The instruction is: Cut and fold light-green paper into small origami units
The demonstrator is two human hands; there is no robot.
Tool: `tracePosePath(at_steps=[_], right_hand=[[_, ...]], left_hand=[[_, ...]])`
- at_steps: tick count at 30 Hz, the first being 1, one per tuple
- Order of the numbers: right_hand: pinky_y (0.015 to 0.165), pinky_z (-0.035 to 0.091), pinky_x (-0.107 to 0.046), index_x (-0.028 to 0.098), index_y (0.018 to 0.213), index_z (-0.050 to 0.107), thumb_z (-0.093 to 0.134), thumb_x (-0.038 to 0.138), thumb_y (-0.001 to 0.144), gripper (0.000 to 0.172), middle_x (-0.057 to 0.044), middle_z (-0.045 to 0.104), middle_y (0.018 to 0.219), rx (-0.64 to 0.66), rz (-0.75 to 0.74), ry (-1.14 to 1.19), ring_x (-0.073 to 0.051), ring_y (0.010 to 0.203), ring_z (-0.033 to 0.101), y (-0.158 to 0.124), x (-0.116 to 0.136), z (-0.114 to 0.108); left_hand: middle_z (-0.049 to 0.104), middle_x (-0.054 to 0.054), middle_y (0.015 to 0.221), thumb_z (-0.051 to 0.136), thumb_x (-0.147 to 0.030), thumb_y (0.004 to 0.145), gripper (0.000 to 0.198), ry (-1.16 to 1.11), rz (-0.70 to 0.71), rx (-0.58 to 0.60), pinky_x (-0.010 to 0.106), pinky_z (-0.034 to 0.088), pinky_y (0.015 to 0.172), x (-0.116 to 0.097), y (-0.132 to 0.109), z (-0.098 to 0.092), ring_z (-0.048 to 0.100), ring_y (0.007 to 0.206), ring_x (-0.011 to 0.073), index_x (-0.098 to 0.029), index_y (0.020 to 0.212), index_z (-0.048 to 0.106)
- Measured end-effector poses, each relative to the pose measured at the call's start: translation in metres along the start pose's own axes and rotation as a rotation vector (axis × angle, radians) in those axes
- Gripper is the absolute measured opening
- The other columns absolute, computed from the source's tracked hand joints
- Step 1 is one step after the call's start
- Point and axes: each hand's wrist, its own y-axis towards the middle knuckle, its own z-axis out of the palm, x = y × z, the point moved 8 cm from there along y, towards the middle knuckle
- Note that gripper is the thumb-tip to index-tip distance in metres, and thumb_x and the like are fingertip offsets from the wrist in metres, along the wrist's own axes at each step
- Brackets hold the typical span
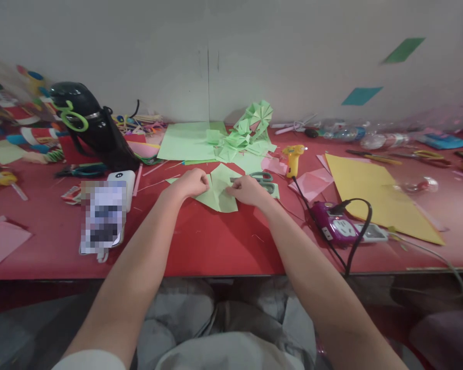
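Note:
A light green folded paper piece (220, 191) lies flat on the red table (216, 241) in front of me. My left hand (193, 183) pinches its left edge with curled fingers. My right hand (247, 189) presses and pinches its right side. Grey-handled scissors (265, 180) lie just behind my right hand. Behind them sit flat green sheets (185, 141) and a heap of folded green fan shapes (250, 128).
A yellow glue gun (293, 156) stands right of the green heap. A purple power strip (339, 226) with a black cable lies near the front edge, beside a large yellow sheet (374, 192). Left are a phone (102, 218), a black helmet (81, 115), and pink paper (2, 241).

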Motion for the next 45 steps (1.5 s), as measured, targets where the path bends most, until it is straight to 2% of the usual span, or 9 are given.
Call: tracePosePath(at_steps=[4,10,13,16,24,35,38,43,45], right_hand=[[0.052,0.027,-0.028,0.019,0.052,0.044,0.063,0.03,0.084,0.038,0.004,0.042,0.051,0.005,0.003,0.028,-0.01,0.051,0.036,-0.002,0.0,-0.002],[0.049,0.033,-0.027,0.019,0.054,0.05,0.06,0.061,0.084,0.052,-0.002,0.054,0.051,0.052,0.072,0.131,-0.011,0.048,0.043,-0.008,-0.004,-0.004],[0.05,0.035,-0.027,0.019,0.053,0.051,0.062,0.052,0.085,0.047,-0.003,0.056,0.051,0.086,0.057,0.16,-0.011,0.047,0.045,-0.008,-0.002,-0.001],[0.051,0.034,-0.026,0.018,0.055,0.053,0.062,0.038,0.086,0.037,-0.002,0.057,0.053,0.064,0.038,0.174,-0.01,0.049,0.044,-0.006,-0.001,0.001],[0.052,0.03,-0.028,0.02,0.054,0.048,0.061,0.039,0.083,0.037,0.002,0.046,0.053,-0.034,0.055,0.05,-0.012,0.053,0.04,-0.001,-0.004,0.001],[0.051,0.03,-0.027,0.019,0.053,0.05,0.061,0.032,0.082,0.034,0.002,0.05,0.053,0.007,0.04,0.017,-0.011,0.052,0.043,-0.001,-0.002,0.001],[0.05,0.032,-0.027,0.018,0.054,0.053,0.062,0.036,0.084,0.036,0.0,0.054,0.052,0.022,0.042,0.069,-0.011,0.049,0.045,-0.003,-0.002,0.001],[0.048,0.036,-0.027,0.019,0.05,0.052,0.063,0.059,0.081,0.052,-0.001,0.053,0.046,0.055,0.058,0.188,-0.01,0.042,0.043,-0.007,-0.002,-0.001],[0.047,0.035,-0.026,0.018,0.051,0.052,0.064,0.055,0.082,0.049,0.0,0.052,0.046,0.052,0.058,0.197,-0.009,0.041,0.043,-0.007,-0.002,-0.001]], left_hand=[[0.073,0.003,0.086,0.065,-0.022,0.07,0.006,-0.004,-0.001,-0.008,0.026,0.042,0.063,0.001,-0.001,-0.001,0.065,0.081,0.0196,-0.022,0.076,0.066],[0.071,0.006,0.087,0.065,-0.024,0.075,0.005,0.028,0.068,-0.083,0.028,0.046,0.068,0.004,0.008,-0.003,0.065,0.08,0.0202,-0.022,0.079,0.066],[0.071,0.007,0.088,0.063,-0.024,0.078,0.005,0.036,0.099,-0.152,0.028,0.046,0.071,0.004,0.011,-0.008,0.065,0.081,0.0197,-0.02,0.081,0.065],[0.071,0.007,0.088,0.062,-0.024,0.079,0.006,0.005,0.142,-0.159,0.028,0.046,0.07,-0.001,0.008,-0.012,0.064,0.08,0.0188,-0.02,0.081,0.065],[0.072,0.005,0.087,0.072,-0.032,0.071,0.016,0.011,0.105,0.069,0.028,0.043,0.061,0.0,0.001,0.002,0.064,0.074,0.0193,-0.021,0.081,0.065],[0.071,0.004,0.077,0.072,-0.027,0.07,0.01,-0.057,0.04,0.076,0.028,0.041,0.058,0.004,0.005,0.005,0.064,0.071,0.0193,-0.02,0.076,0.067],[0.071,0.004,0.078,0.072,-0.027,0.07,0.01,-0.064,0.047,0.076,0.029,0.041,0.059,0.004,0.004,0.004,0.064,0.073,0.0197,-0.02,0.076,0.067],[0.071,0.005,0.083,0.07,-0.031,0.074,0.013,-0.03,0.104,0.002,0.029,0.042,0.061,0.003,0.006,0.0,0.064,0.073,0.019,-0.021,0.08,0.064],[0.07,0.005,0.084,0.068,-0.031,0.077,0.012,-0.02,0.12,-0.049,0.028,0.042,0.061,0.002,0.007,-0.003,0.063,0.074,0.0185,-0.021,0.079,0.063]])
